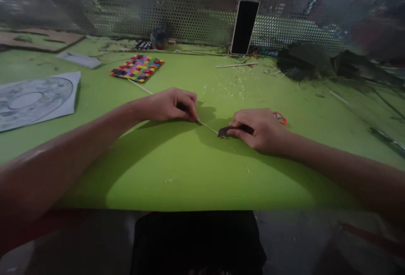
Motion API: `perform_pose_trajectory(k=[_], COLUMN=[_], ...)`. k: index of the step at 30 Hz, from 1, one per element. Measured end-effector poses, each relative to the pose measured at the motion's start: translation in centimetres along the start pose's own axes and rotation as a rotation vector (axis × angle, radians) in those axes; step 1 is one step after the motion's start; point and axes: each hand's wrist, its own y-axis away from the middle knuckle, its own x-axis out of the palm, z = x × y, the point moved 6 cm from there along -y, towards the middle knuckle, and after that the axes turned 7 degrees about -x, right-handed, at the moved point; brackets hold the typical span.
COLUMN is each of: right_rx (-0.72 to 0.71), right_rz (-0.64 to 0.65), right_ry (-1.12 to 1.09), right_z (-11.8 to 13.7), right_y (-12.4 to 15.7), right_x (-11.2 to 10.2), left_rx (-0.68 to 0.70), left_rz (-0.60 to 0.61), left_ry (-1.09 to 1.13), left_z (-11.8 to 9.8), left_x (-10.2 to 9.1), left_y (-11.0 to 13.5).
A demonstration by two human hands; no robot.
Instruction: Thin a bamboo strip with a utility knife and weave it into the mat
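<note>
A long, thin, pale stick (208,127) runs through my left hand (177,105), which pinches it between thumb and fingers. Its far part (141,87) comes out behind that hand and reaches toward a woven multicoloured mat (139,68). My right hand (257,128) grips a small dark flat piece (224,131), perhaps sandpaper, pressed at the stick's near end. Whether the piece is folded around the stick I cannot tell. Just behind my right hand an orange-edged object (279,117) shows, mostly hidden.
Pale shavings (234,85) lie scattered on the green table (177,161). A phone (245,27) leans upright against the perforated metal screen (202,17). Left are a printed sheet (38,98), a white tray (79,60) and cut cardboard (41,41). Dark leaves (306,60) lie at right.
</note>
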Motion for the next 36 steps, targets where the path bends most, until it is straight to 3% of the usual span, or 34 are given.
perform_pose_trajectory(k=[11, 15, 19, 26, 36], right_rx=[0.046, 0.045, 0.086, 0.017, -0.009], right_rz=[0.118, 0.101, 0.045, 0.092, 0.119], right_ry=[0.03, -0.015, -0.03, 0.061, 0.113], right_z=[0.0, 0.0, -0.4, 0.6, 1.2], right_y=[0.5, 1.3, 0.4, -1.7, -1.5], right_x=[-0.4, -0.7, -0.3, 0.9, -0.1], left_rx=[-0.048, -0.053, -0.068, -0.056, -0.036], left_rz=[0.007, 0.018, 0.016, 0.028, 0.031], left_ry=[-0.024, -0.001, -0.002, -0.019, -0.013], left_z=[0.4, 0.5, 0.5, 0.4, 0.1], left_x=[-0.2, -0.2, -0.2, -0.2, -0.1], left_y=[0.0, 0.0, 0.0, -0.2, -0.2])
